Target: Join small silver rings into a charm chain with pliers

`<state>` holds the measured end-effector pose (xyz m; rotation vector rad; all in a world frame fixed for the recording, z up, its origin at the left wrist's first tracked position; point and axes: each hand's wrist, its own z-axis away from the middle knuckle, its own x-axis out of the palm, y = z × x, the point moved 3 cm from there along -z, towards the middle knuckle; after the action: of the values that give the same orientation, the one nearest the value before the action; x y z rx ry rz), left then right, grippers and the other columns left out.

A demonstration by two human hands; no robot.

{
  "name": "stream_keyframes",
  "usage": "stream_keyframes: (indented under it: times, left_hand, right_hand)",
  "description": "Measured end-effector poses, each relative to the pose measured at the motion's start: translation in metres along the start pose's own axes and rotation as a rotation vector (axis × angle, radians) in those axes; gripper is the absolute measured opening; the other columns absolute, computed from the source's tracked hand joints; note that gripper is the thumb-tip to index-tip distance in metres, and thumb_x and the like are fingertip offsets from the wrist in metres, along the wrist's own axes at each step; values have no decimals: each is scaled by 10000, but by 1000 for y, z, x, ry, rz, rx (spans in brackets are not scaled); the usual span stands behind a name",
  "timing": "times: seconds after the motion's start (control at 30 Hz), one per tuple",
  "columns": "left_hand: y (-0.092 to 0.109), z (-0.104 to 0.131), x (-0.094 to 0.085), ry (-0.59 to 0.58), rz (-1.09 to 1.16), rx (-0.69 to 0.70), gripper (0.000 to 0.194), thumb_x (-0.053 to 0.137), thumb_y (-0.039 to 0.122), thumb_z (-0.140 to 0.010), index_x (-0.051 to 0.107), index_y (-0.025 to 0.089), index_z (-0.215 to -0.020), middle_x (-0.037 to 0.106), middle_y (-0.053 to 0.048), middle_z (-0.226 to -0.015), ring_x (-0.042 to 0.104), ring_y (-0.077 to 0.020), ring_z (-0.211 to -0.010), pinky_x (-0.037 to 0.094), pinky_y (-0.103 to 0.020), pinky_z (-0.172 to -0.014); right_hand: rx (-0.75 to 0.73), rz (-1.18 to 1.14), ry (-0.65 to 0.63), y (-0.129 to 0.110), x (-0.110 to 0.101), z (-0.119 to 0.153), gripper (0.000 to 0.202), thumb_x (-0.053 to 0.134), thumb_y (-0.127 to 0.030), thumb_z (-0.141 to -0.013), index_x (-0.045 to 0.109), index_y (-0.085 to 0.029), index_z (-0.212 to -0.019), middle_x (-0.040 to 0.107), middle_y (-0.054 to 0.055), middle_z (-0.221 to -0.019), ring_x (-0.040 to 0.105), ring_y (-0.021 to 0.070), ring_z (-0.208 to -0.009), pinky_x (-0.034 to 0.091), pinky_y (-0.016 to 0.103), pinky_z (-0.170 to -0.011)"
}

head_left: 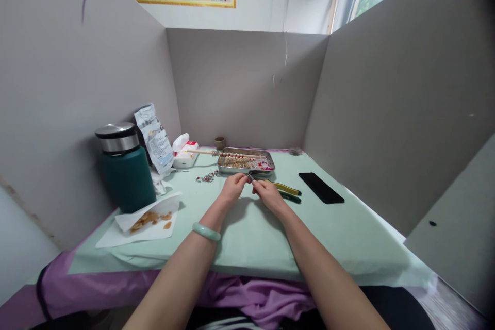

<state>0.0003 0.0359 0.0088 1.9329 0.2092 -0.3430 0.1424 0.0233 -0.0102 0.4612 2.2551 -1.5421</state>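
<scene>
My left hand [233, 187] and my right hand [267, 195] meet just in front of a metal tray [247, 170]. Both are closed, fingertips pinched around something small and dark between them, too small to name. Pliers [286, 188] with yellow and dark green handles lie beside my right hand, their head partly hidden. In the tray are small gold pieces and red and clear beads; a thin stick [201, 151] strung with red beads rests across it. A beaded chain [208, 177] lies left of my left hand.
A green bottle [129, 178], a foil pouch [155, 139], a tissue pack [186, 156] and paper [143, 234] with brown flakes stand or lie at left. A black phone [320, 187] lies at right; a small cup [220, 142] stands behind. Grey partitions [247, 87] enclose the table.
</scene>
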Motion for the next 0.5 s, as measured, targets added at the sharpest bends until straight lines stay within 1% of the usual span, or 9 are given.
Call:
stream_keyframes:
  times: [0.1,0.2,0.27,0.37,0.5]
  left_hand:
    - [-1,0,0,98,-160,121,164,523,212,-771,589,183,-624,511,5,-550,420,-120,-534,273,-222,-545]
    - [-4,0,1,130,-241,149,144,534,216,-776,597,194,-648,526,-3,-578,431,-126,-544,264,-228,-559]
    - [-5,0,2,106,-217,118,154,512,230,-791,599,191,-670,526,-2,-582,441,-125,-549,273,-229,-560]
    - [-5,0,3,41,-87,-1,205,451,267,-821,593,178,-703,492,14,-543,428,-117,-509,285,-228,-527]
    - [0,4,4,-80,138,-143,185,457,282,-803,562,161,-712,368,60,-461,307,-78,-401,227,-216,-431]
  right_hand:
    - [67,-53,-21,4,4,-1,461,385,-531,-819,567,-165,-608,461,-12,-519,397,111,-508,278,228,-497]
    - [105,-90,-25,7,7,-2,461,399,-542,-810,566,-165,-604,447,-20,-513,371,99,-487,263,224,-485]
    - [108,-100,-12,8,7,-2,457,403,-544,-806,568,-165,-613,461,-21,-523,370,96,-487,264,221,-486]
    - [104,-83,13,7,5,-1,453,407,-543,-803,570,-163,-616,470,-21,-521,377,97,-491,272,220,-491]
    - [85,-75,25,6,3,0,455,403,-538,-810,573,-162,-618,464,-18,-521,385,100,-497,281,221,-491]
